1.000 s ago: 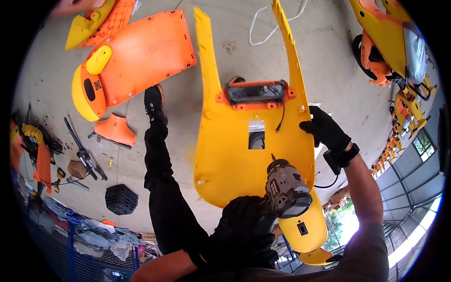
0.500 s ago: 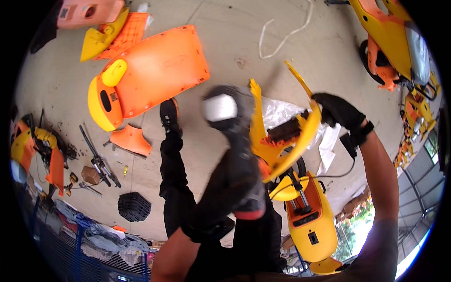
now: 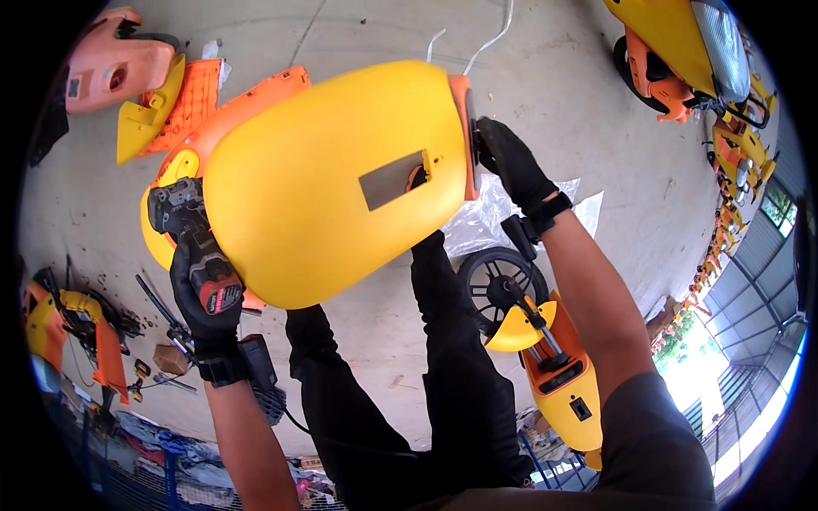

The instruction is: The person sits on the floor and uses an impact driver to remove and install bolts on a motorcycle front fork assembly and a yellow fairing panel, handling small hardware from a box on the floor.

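A large yellow plastic panel [image 3: 307,187] with a rectangular cut-out is raised in front of me, smooth face up, with an orange piece along its right end. My right hand [image 3: 511,170] grips that right end, its fingertips partly hidden at the dark part there. My left hand [image 3: 196,307], gloved in black like the right, is closed round a cordless drill [image 3: 183,204] against the panel's left edge. Beyond the panel, an orange body panel [image 3: 264,94] with a small yellow piece shows partly covered. Below the panel at right lie a spoked wheel [image 3: 498,289] and clear plastic sheeting [image 3: 460,230].
A yellow-orange scooter [image 3: 682,43] stands upper right, with a long row of others [image 3: 733,162] behind. Scooter parts [image 3: 102,77] lie upper left. A partly built scooter [image 3: 77,332] and loose tools are at lower left. A yellow scooter body [image 3: 562,400] lies below my right arm.
The panel has been flipped from inner side to smooth outer face and swung leftward across my view. My left hand has moved with the drill to its left edge.
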Motion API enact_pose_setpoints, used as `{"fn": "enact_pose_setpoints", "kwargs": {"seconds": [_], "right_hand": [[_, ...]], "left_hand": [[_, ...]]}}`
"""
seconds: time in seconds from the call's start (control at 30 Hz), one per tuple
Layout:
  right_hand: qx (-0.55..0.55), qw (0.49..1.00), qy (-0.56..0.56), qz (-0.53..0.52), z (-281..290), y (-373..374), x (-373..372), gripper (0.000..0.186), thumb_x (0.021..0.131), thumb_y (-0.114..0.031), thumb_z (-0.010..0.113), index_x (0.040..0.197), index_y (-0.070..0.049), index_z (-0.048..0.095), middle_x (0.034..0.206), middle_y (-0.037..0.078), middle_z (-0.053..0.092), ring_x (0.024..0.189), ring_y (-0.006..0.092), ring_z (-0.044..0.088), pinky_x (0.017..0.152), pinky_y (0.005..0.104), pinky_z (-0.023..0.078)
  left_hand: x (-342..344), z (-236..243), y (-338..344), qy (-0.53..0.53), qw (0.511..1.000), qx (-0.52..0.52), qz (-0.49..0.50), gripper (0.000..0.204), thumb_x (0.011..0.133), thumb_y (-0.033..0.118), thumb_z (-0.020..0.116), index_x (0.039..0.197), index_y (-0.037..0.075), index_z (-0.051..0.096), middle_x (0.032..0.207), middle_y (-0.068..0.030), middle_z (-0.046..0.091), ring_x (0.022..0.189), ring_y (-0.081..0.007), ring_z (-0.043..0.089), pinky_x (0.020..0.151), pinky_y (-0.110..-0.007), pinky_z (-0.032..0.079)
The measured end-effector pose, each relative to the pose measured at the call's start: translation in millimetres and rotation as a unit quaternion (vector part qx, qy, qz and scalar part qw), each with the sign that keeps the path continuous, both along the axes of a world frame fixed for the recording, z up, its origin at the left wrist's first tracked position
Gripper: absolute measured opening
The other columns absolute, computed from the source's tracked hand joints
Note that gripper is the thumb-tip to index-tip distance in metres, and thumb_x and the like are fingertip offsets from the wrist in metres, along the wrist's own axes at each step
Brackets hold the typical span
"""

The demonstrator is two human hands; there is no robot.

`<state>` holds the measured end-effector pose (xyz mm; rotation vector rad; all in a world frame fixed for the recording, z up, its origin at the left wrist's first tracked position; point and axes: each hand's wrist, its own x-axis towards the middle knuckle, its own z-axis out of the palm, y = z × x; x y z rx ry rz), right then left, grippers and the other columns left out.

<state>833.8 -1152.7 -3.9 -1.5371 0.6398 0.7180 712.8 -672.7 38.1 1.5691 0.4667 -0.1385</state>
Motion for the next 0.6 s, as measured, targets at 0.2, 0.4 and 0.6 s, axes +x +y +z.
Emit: {"fn": "enact_pose_setpoints", "kwargs": {"seconds": [0.2,0.4,0.6], "right_hand": [[-0.072,0.988,-0.012,0.134,-25.2,41.0,18.3,0.055,0.094,-0.037,0.061,0.136,-0.003,0.048,0.109,0.01,0.064,0.095,0.0138,0.059,0.085,0.028,0.047],[0.036,0.981,0.046,0.182,-37.7,54.4,30.0,0.061,0.093,-0.039,0.063,0.139,-0.004,0.046,0.118,0.009,0.062,0.106,0.0157,0.058,0.094,0.0295,0.045],[0.063,0.98,0.061,0.181,-42.4,79.7,27.0,0.063,0.093,-0.044,0.061,0.136,0.001,0.046,0.119,0.008,0.059,0.104,0.0132,0.056,0.092,0.029,0.046]], "left_hand": [[-11.5,-24.6,40.8,-0.01,0.998,0.069,-0.009,0.06,0.085,-0.003,0.057,0.141,0.007,0.039,0.137,-0.0119,0.051,0.118,-0.0261,0.055,0.096,-0.039,0.05],[-20.6,-55.8,72.2,0.063,0.981,-0.108,0.145,0.069,0.079,-0.001,0.066,0.142,0.01,0.039,0.135,-0.0111,0.051,0.111,-0.0237,0.058,0.09,-0.036,0.054],[-23.7,-62.7,79.9,0.064,0.995,0.078,0.016,0.072,0.076,-0.002,0.068,0.141,0.011,0.039,0.132,-0.0087,0.051,0.109,-0.0214,0.058,0.088,-0.035,0.054]]}}
